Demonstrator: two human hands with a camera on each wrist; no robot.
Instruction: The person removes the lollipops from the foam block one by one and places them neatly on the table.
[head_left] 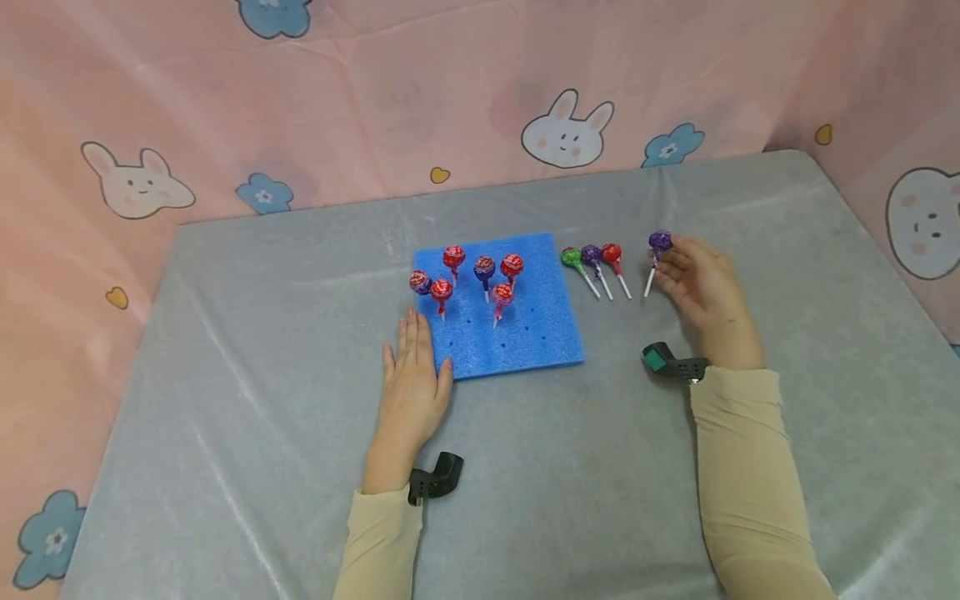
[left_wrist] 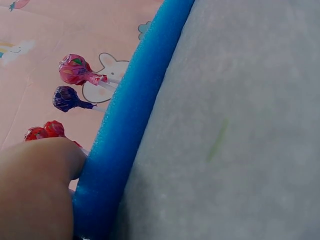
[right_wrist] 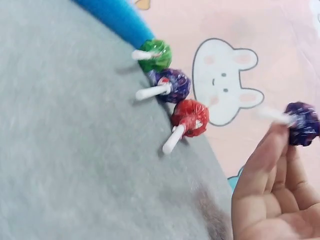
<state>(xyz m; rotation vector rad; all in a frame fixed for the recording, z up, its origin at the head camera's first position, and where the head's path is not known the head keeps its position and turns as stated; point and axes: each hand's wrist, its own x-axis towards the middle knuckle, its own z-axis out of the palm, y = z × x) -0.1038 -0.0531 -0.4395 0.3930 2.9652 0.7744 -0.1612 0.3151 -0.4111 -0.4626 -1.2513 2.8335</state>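
Here, purple lollipop (head_left: 661, 241) in right hand's (head_left: 705, 287) pinch, straight-fingered left hand (head_left: 409, 392) seemingly against foam (head_left: 558, 337).

Head view: we look forward and down from above, well back, over the grey table (head_left: 285, 375), left hand (head_left: 411, 383), right hand (head_left: 707, 287) and patterned cloth (head_left: 375, 108). Left wrist view: we face the cloth from low down, close to the edge of the blue board (left_wrist: 125, 115), the picture rolled sideways. Right wrist view: we also face the cloth, rolled the other way, near three lollipops (right_wrist: 176, 86) shared with the head view; all three views share the board
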